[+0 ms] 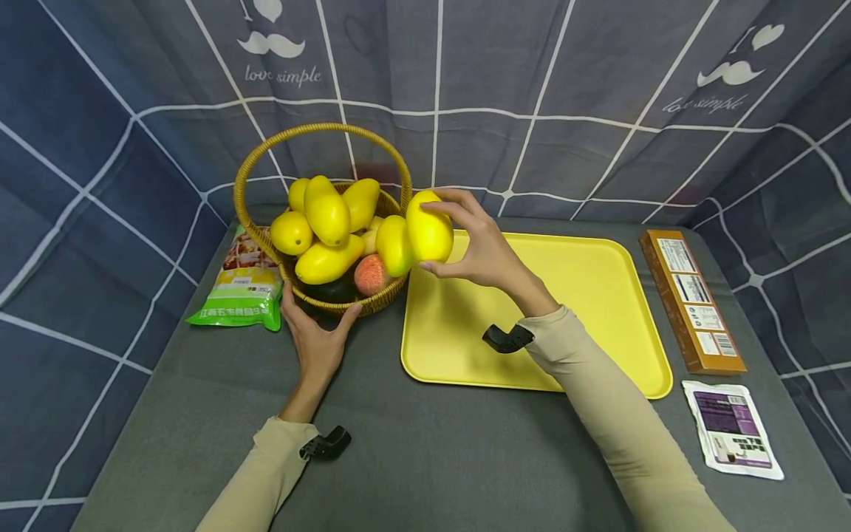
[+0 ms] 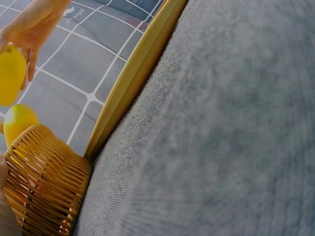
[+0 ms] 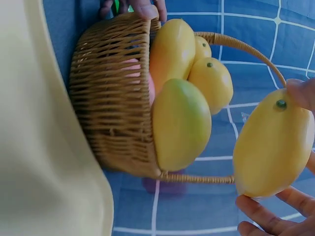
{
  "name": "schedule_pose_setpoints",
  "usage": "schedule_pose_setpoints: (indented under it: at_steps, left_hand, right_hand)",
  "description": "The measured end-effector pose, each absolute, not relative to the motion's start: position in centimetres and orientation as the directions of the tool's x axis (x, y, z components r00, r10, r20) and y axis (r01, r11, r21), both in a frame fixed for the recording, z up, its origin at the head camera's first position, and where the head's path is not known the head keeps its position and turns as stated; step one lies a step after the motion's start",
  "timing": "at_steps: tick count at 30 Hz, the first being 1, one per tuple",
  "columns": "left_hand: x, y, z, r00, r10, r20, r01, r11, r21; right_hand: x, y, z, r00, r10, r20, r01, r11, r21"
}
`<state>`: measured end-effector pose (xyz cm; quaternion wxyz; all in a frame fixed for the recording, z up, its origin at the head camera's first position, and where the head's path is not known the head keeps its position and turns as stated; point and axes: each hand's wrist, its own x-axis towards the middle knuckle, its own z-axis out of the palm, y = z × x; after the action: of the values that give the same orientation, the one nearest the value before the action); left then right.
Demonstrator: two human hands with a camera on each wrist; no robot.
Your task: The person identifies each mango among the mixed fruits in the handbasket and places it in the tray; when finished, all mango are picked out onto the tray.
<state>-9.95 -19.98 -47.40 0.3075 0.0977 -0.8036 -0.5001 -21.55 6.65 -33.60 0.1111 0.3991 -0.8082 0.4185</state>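
I'm holding a yellow mango [image 1: 430, 227] above the right side of the basket [image 1: 382, 298].
My right hand [image 1: 477, 250] is clamping its fingers round it; my left hand [image 1: 318, 338], fingers apart, is touching the basket's near side.

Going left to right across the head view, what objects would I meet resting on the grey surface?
Green plastic food packet, round golden wicker basket, rectangular yellow tray, long brown cardboard box, flat white-and-purple pouch.
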Motion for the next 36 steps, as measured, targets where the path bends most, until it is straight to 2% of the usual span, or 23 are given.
schedule_pose_setpoints:
  at_steps: [7,16,26,36]
  left_hand:
    - [-9.9,-20.1,-47.3,-0.791,-0.467,0.396,0.147,0.482,0.864]
    - [-9.9,-20.1,-47.5,-0.792,-0.464,0.398,0.154,0.478,0.865]
    - [-9.7,-20.0,-47.5,-0.795,-0.465,0.388,0.143,0.479,0.866]
    - [-9.7,-19.8,-47.3,-0.791,-0.465,0.397,0.154,0.477,0.865]
  right_hand:
    - [-21.7,8.3,-35.1,-0.697,-0.527,0.486,-0.704,0.373,-0.605]
    - [-22.9,9.5,-38.4,-0.765,-0.529,0.369,-0.616,0.433,-0.658]
    - [-24.5,9.5,-41.8,-0.778,-0.577,0.249,-0.575,0.496,-0.650]
    - [-25.2,8.9,-43.0,-0.777,-0.586,0.230,-0.578,0.518,-0.631]
